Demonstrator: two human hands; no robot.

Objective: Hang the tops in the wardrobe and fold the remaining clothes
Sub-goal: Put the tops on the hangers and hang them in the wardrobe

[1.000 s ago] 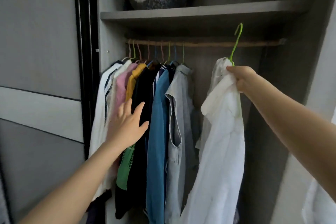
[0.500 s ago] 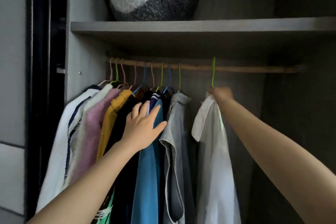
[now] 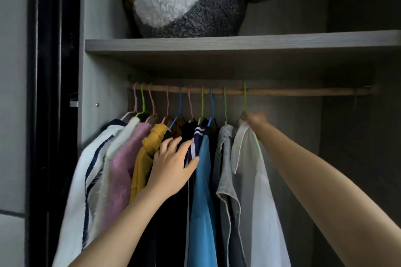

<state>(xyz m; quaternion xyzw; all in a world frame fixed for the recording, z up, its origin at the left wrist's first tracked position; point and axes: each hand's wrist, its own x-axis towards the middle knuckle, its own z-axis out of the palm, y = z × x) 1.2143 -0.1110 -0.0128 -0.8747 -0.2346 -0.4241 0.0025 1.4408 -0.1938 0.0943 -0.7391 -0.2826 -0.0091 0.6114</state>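
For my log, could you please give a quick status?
Left hand rests on hung clothes. Right hand grips white shirt; its green hanger hooked on rail. Nothing blocking.

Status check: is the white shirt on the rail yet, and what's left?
Done: a row of tops hangs on the rail, and the green hanger of the white shirt looks hooked over it. In hand: the right hand grips the green hanger at the collar; the left hand presses flat on the row. Left: let go, then fold the remaining clothes, which are out of view.
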